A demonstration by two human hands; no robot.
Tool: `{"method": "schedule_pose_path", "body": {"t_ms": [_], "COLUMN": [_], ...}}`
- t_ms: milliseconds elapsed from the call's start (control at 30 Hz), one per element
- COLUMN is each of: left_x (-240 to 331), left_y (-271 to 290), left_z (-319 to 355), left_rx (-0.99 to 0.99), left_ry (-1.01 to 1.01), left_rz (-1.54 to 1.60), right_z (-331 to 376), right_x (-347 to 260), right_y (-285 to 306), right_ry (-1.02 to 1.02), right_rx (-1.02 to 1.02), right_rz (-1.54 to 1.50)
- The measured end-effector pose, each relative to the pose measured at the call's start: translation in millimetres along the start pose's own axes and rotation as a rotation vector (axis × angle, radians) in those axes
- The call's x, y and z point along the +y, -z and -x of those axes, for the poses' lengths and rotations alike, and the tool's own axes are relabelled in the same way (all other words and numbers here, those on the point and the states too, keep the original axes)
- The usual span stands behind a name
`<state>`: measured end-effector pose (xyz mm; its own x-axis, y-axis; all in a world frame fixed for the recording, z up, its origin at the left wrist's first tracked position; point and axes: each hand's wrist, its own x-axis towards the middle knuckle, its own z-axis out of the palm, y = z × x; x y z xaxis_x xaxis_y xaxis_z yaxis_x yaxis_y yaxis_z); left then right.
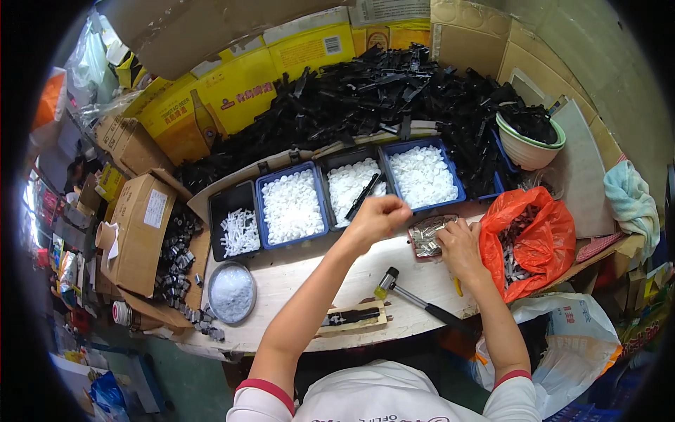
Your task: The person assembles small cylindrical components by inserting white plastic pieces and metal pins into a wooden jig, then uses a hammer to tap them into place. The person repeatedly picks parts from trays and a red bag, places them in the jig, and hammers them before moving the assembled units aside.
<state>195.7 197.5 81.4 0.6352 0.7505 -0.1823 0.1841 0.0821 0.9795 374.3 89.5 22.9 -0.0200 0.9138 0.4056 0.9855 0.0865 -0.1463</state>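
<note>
My left hand (380, 216) is closed, fingers curled, just in front of the trays; whatever it pinches is too small or hidden to make out. Next to it, a slim black plastic part (363, 197) slants over the black tray of white pieces (344, 184); whether the hand touches it is unclear. My right hand (462, 247) reaches down into a small shallow box of metal pins (426, 238), its bent fingertips among them. Nearer me lies a hammer (420, 301) with a black grip. A light wooden jig (376, 314) at the table's front edge has a black part in it.
Two blue trays of white caps (292, 205) (424, 176) and a black tray of white sticks (239, 232) line the table. A round dish (233, 292) sits left, an orange-red bag (555, 235) right. Black parts (365, 91) pile up behind; a white bowl (529, 144) stands far right.
</note>
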Motion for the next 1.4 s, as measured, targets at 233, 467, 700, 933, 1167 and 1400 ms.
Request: {"method": "schedule_pose_path", "body": {"t_ms": [233, 467, 700, 933, 1167, 1400], "left_x": [-54.0, -69.9, -67.5, -63.8, -73.7, -72.1], "left_y": [1.0, 12.8, 15.8, 13.1, 8.7, 5.2], "left_z": [108.1, 151.5, 164.1, 171.0, 173.7, 179.9], "left_rx": [-0.103, -0.060, -0.014, 0.077, 0.252, 0.291], "left_ry": [0.061, 0.043, 0.022, 0.022, -0.019, -0.026], "left_rz": [0.521, 0.614, 0.582, 0.438, 0.442, 0.518], "right_z": [3.4, 0.5, -2.4, -4.9, 20.9, 29.1], "right_x": [-81.0, -110.9, -124.4, -125.4, -141.7, -148.1], "right_y": [46.3, 57.4, 55.3, 48.3, 26.6, 27.3], "right_ry": [0.390, 0.453, 0.501, 0.471, 0.330, 0.390], "right_rx": [0.011, -0.038, -0.129, -0.290, -0.025, 0.110], "right_rz": [-0.283, -0.514, -0.585, -0.670, -0.697, -0.628]}}
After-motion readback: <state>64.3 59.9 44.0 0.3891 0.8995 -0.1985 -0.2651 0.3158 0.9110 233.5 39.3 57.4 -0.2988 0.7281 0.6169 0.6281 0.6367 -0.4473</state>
